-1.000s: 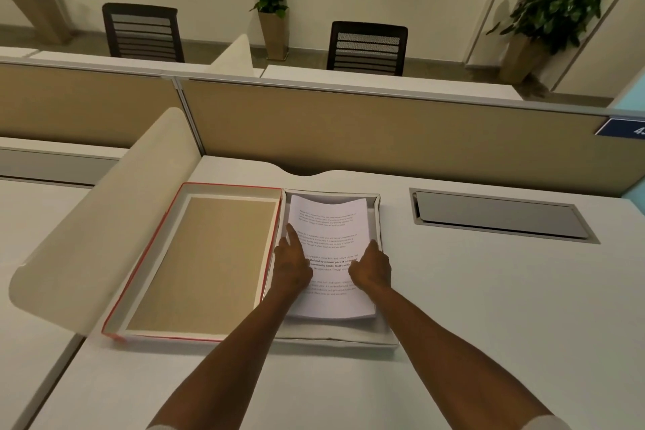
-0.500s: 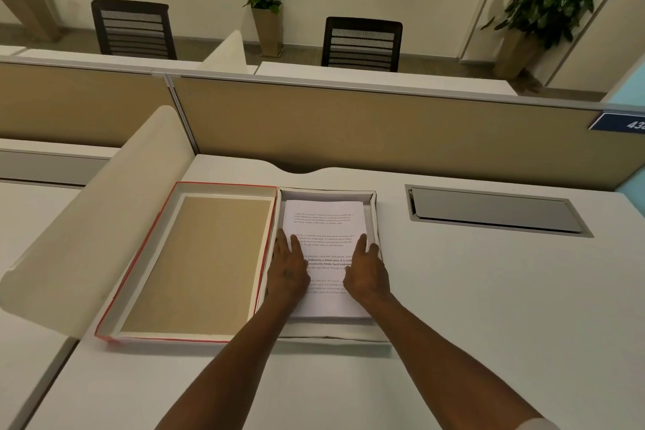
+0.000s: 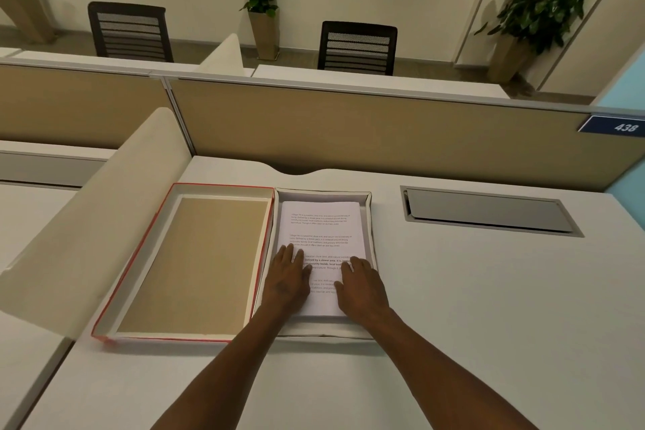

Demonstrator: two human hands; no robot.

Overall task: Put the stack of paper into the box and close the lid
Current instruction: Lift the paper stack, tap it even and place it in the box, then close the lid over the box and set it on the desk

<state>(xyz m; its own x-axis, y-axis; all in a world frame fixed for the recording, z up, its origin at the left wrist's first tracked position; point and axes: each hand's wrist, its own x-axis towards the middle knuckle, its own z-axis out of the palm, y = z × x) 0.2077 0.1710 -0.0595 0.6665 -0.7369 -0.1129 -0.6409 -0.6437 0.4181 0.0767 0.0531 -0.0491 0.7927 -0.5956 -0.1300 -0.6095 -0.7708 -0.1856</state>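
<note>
Grip, both hands: none closed on anything; palms down, fingers spread flat, pressing rather than holding. Left hand [image 3: 288, 281] lies on the near left part of the stack of paper [image 3: 321, 241]; right hand [image 3: 359, 284] lies on the near right part, its outer edge close to the box wall. Judged purpose: to seat the sheets level and square them before the hands leave.

Stack of paper: white, printed text on the top sheet, lying flat inside the box [image 3: 370, 220]. Far edge of the stack sits just short of the far wall; a narrow margin shows along the right wall.

Box: shallow, white walls, long side running away from the person, resting on the counter [image 3: 471, 307].

Lid [image 3: 195, 262]: red-edged, lying open and inside-up just beside the box on its left, brown inner panel showing. Long edges touch or nearly touch; whether a hinge joins them cannot be told. Placed so, it looks ready to fold or lift rightward over the box.

Task state, judged: paper in; lid not yet closed. Next step likely needs the left hand at the lid's far left edge.

Surroundings: grey cable hatch [image 3: 488, 213] well to the right; beige partition [image 3: 349, 129] behind.
</note>
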